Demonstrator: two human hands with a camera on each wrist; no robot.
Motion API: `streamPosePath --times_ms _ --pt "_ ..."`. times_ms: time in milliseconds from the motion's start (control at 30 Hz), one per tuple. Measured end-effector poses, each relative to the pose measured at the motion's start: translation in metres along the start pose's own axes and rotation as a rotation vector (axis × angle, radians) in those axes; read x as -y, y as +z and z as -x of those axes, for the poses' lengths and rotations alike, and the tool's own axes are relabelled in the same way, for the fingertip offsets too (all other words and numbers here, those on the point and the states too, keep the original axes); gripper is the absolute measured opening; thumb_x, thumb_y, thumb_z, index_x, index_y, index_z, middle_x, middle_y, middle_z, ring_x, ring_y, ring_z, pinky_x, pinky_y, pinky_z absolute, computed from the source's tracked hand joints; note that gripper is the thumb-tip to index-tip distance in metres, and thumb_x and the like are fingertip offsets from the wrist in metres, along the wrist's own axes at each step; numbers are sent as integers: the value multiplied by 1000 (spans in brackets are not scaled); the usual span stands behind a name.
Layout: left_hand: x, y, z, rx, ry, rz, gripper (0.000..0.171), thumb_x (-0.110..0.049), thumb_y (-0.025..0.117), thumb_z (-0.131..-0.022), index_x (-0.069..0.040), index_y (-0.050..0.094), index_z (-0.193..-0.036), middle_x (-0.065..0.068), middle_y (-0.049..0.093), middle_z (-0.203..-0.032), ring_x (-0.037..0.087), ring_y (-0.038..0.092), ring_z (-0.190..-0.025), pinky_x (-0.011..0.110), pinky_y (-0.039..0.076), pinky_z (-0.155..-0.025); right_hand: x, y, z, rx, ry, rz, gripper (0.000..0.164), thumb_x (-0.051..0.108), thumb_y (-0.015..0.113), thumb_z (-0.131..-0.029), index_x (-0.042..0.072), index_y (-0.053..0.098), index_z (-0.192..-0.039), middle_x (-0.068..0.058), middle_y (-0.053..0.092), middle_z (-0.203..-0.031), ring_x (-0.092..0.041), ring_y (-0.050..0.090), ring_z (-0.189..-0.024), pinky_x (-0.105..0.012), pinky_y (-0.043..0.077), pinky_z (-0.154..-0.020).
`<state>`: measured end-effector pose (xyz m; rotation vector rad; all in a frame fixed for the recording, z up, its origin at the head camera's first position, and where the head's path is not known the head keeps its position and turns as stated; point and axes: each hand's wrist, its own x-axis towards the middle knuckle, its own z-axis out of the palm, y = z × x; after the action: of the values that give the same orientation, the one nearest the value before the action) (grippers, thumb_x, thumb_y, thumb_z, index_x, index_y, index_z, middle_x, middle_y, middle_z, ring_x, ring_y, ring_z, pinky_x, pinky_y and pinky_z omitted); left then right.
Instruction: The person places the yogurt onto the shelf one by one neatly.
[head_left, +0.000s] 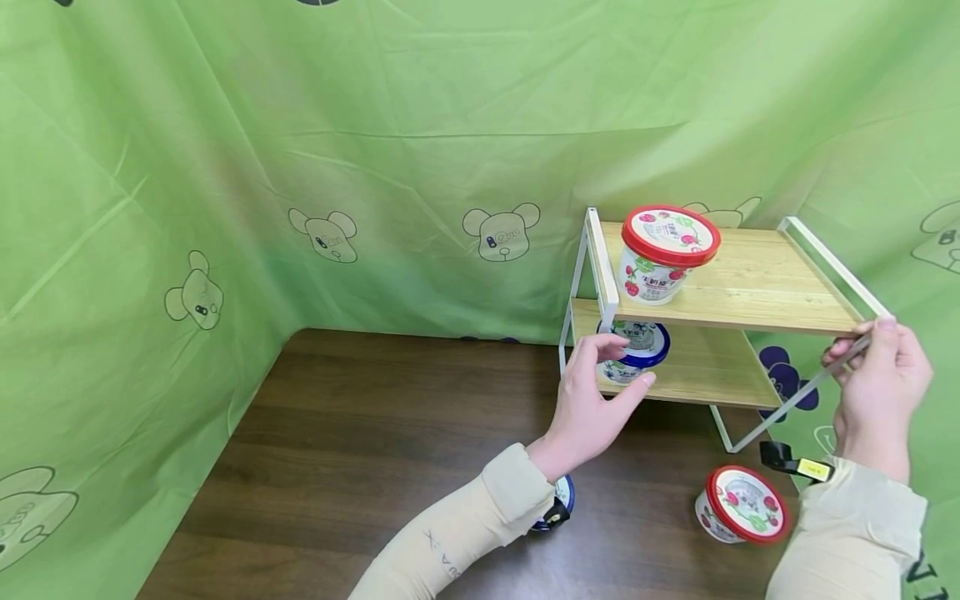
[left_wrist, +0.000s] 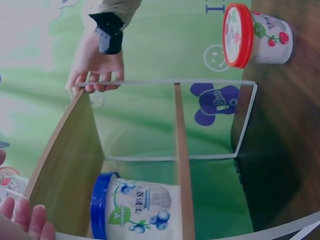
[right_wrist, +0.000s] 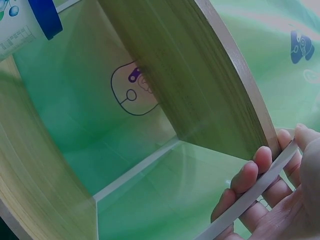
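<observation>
A two-tier wooden shelf rack [head_left: 787,283] with a white metal frame stands at the right of the table. My right hand [head_left: 885,383] grips the front upright at its upper right corner, fingers [right_wrist: 245,176] curled round the bar. In front of the rack's left side is my left hand [head_left: 588,404], thumb and fingers spread apart with nothing between them. Just beyond it, a blue-lidded tub with blueberry pictures [left_wrist: 140,207] sits on the lower shelf, partly hidden by the hand in the head view. A red-lidded tub [head_left: 663,254] stands on the upper shelf's left end.
Another red-lidded tub [head_left: 742,504] is on the dark wooden table [head_left: 360,433], in front of the rack. Under my left forearm shows part of a blue-rimmed tub [head_left: 567,492]. Green cloth [head_left: 390,167] with bear faces hangs behind and along the sides.
</observation>
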<state>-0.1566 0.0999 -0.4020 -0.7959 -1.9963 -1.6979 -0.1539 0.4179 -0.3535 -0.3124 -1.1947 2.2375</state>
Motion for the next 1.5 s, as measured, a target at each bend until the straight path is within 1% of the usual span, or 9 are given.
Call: streamPosePath --times_ms 167,333,733,900,1000,1067,1167,1267,1500 --pt "1 -7 -6 -78 32 13 38 -18 76 -93 -8 53 -121 11 60 -112 8 56 -106 29 47 -98 0 2 2 -1 -6 -6 23 24 61 -103 0 60 -105 -10 65 -83 -18 62 -64 -25 58 -58" --pt "2 -13 -15 -117 36 27 39 -17 77 -93 -8 51 -122 9 59 -111 14 58 -106 31 48 -97 0 3 4 -1 -12 0 24 23 61 -103 0 60 -105 -10 65 -82 -17 62 -65 -25 58 -57" --pt "4 -21 -32 -102 25 18 45 -17 76 -93 -5 50 -127 6 55 -113 18 57 -104 32 49 -94 -1 4 5 10 -23 -15 24 23 61 -103 -1 59 -104 -11 65 -80 -18 62 -63 -25 57 -56" --pt "5 -23 -40 -75 -29 31 41 -18 72 -97 -7 51 -130 4 55 -110 12 58 -100 31 51 -92 -1 4 5 14 -28 -16 24 23 61 -103 -1 59 -104 -11 65 -81 -18 62 -64 -25 57 -56" --pt "6 -24 -46 -39 -82 72 33 -20 66 -101 -7 54 -130 2 58 -106 8 61 -94 25 52 -88 -1 3 4 12 -26 -15 24 23 61 -103 -1 59 -104 -11 65 -81 -18 62 -64 -25 57 -56" --pt "7 -25 -49 -11 -116 111 30 -22 62 -104 -7 56 -129 2 62 -104 10 65 -91 24 54 -85 -2 3 4 11 -25 -13 24 23 61 -103 -1 59 -104 -11 65 -81 -18 62 -63 -25 57 -57" --pt "6 -27 -54 28 -165 161 27 -24 58 -106 -6 59 -125 3 66 -100 19 71 -87 22 55 -79 -2 3 4 13 -22 -11 25 23 61 -103 -1 59 -105 -11 65 -80 -18 62 -64 -25 57 -57" --pt "7 -29 -58 55 -177 184 23 -23 57 -107 -5 62 -120 5 68 -98 26 74 -84 22 56 -77 -2 4 5 18 -20 -7 25 23 61 -103 -1 59 -105 -10 65 -81 -18 62 -64 -25 57 -58" --pt "9 -34 -60 88 -161 198 18 -21 59 -106 -7 69 -110 6 70 -98 29 74 -83 23 57 -76 -1 4 4 18 -22 -8 25 24 61 -103 -1 59 -105 -10 65 -81 -18 61 -63 -25 57 -57"
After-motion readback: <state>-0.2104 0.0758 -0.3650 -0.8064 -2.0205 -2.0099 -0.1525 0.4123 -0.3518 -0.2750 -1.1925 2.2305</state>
